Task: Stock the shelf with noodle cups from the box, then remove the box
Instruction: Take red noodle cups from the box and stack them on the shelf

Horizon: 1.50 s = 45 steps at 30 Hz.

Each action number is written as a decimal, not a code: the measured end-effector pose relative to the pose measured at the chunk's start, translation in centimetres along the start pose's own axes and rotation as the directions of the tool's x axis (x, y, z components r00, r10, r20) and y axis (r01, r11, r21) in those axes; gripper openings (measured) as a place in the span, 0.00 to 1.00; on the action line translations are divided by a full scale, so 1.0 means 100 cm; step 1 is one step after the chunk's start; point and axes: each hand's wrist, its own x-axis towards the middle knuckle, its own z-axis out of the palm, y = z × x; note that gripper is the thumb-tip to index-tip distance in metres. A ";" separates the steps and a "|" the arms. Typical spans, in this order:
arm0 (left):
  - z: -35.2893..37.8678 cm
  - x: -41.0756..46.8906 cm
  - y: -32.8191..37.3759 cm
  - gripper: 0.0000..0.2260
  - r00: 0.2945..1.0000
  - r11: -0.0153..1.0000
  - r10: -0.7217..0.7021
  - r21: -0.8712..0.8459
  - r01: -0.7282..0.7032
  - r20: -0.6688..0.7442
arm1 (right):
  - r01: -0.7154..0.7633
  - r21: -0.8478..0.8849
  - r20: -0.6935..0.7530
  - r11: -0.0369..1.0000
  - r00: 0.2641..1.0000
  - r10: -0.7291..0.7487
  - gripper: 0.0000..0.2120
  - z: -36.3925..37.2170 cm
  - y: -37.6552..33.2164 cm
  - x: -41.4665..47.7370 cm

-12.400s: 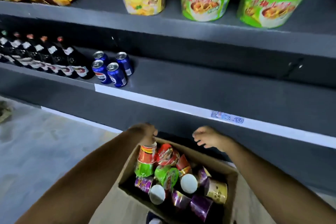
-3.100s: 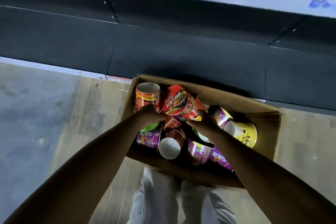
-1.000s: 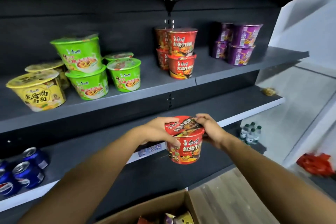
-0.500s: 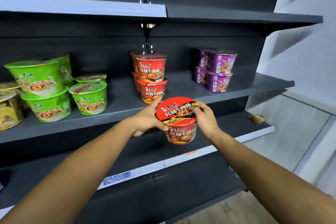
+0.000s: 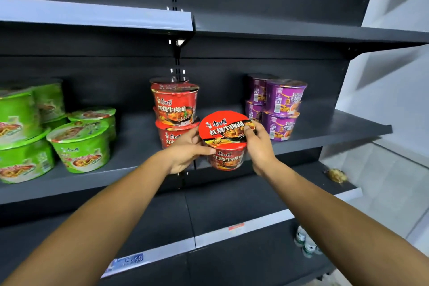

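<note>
I hold a red noodle cup [image 5: 226, 140] between both hands, its lid tilted toward me. My left hand [image 5: 185, 152] grips its left side and my right hand [image 5: 258, 146] grips its right rim. The cup hangs just in front of the dark grey shelf [image 5: 325, 133], right of a stack of red noodle cups [image 5: 175, 104]. The box is out of view.
Green noodle cups [image 5: 80, 144] stand at the shelf's left and purple noodle cups [image 5: 282, 105] at its right. Bare shelf lies between the red and purple stacks. An upper shelf [image 5: 97, 15] overhangs. Small water bottles [image 5: 306, 242] stand low at the right.
Both hands have carried the red cup a little forward and right, closer to the shelf beside the red stack. The view has risen slightly.
</note>
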 end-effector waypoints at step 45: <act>0.036 0.186 -0.028 0.20 0.667 0.964 -0.094 0.100 0.247 -0.739 | 0.436 -0.537 0.571 0.723 0.818 -0.069 0.27 0.020 0.053 0.219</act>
